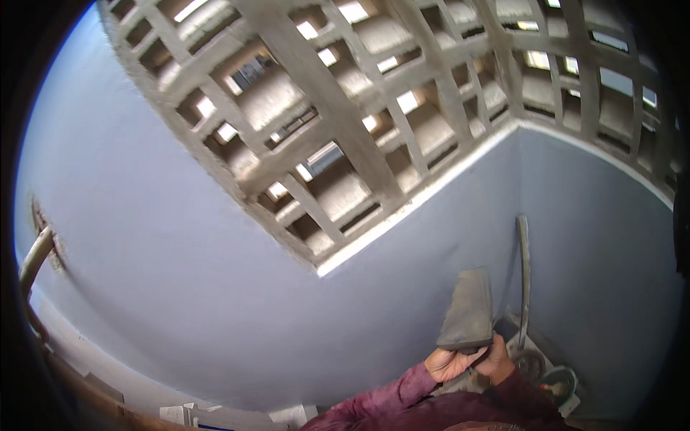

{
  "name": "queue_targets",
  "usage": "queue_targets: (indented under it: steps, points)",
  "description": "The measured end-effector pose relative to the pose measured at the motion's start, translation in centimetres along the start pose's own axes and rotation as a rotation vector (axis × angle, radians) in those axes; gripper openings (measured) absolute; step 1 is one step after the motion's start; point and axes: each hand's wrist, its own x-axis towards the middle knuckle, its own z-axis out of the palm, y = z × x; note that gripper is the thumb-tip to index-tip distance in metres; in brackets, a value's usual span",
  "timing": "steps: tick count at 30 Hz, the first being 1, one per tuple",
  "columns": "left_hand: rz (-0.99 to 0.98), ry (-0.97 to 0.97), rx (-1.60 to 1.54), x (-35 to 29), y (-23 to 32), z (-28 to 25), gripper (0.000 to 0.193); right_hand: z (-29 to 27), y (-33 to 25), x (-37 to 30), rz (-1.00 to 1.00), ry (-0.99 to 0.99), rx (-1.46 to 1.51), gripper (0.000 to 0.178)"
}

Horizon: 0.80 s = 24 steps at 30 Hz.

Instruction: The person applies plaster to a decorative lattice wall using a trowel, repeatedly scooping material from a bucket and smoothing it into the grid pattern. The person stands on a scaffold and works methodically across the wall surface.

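Blue-grey walls (215,294) meet below a concrete lattice (345,129); the left hand (447,365) and right hand (497,360) grasp the near end of a grey board (467,309), at twelve o'clock from them, covering some wall; a pole (525,273) stands at one o'clock, a bowl (572,381) near, between three and four; a pipe (36,260) juts at nine.
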Motion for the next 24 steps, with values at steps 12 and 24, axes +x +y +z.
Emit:
queue_targets:
  steps: [12,24]
  points:
    - [-0.097,0.287,-0.008,0.8,-9.3,-6.5,0.045,-6.3,-3.2,-7.4,-0.201,0.106,-0.028,0.042]
    - [-0.715,1.053,1.594,-16.7,-16.7,-31.3,0.077,-28.2,-10.6,-19.0,-0.12,0.409,-0.097,0.042]
